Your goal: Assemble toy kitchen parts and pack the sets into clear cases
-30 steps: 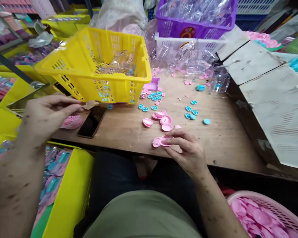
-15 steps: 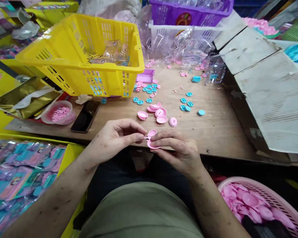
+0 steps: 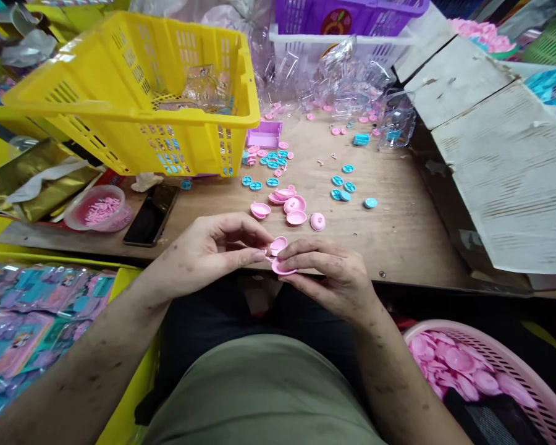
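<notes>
Above the table's front edge, my right hand [image 3: 327,266] grips a small pink plastic case [image 3: 278,245] whose two rounded halves are spread apart. The fingers cover part of the lower half. My left hand [image 3: 229,247] is closed in a pinch at the case's left side, on a tiny pink plastic piece [image 3: 265,252] mostly hidden by the fingertips. Just beyond the hands lie several more pink shells, among them an open one [image 3: 260,211], a shallow one [image 3: 296,217] and a domed one [image 3: 317,222].
A yellow basket [image 3: 157,133] stands at back left, near a phone [image 3: 151,216] and a tub [image 3: 120,213] of small pink pieces. Blue discs [image 3: 349,186] dot the table [image 3: 412,241]. White cardboard [image 3: 505,167] borders the right; a pink basket [image 3: 544,371] of shells sits lower right.
The view has shifted slightly, so the table's contents appear a little farther left and higher. Both hands stay at the pink case, with the left fingertips still at its side.
</notes>
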